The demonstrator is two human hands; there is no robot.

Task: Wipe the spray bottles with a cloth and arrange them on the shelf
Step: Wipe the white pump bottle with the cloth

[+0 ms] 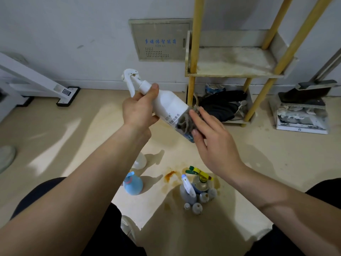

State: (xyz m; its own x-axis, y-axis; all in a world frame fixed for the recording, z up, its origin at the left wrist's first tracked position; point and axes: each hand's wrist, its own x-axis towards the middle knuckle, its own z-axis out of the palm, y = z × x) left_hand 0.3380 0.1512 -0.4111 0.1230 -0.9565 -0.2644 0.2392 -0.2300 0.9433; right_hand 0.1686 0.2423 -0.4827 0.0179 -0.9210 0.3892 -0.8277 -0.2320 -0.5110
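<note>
My left hand (pixel 139 109) grips a white spray bottle (pixel 168 104) near its neck and holds it tilted in the air, nozzle up to the left. A grey cloth (pixel 184 120) lies against the bottle's lower part, pressed there by my right hand (pixel 212 143). On the floor below stand a blue spray bottle (pixel 132 184), a clear bottle (pixel 140 161) partly hidden by my left arm, and a cluster of bottles (pixel 197 191), one with a yellow and green trigger. The yellow-posted shelf (pixel 232 71) stands at the back right, its middle board bare and stained.
The shelf's bottom tier holds dark cloth items (pixel 221 106). A dustpan with a brush (pixel 302 109) sits right of the shelf. A white stand base (pixel 66 95) is at the left by the wall. An orange stain (pixel 170 175) marks the floor.
</note>
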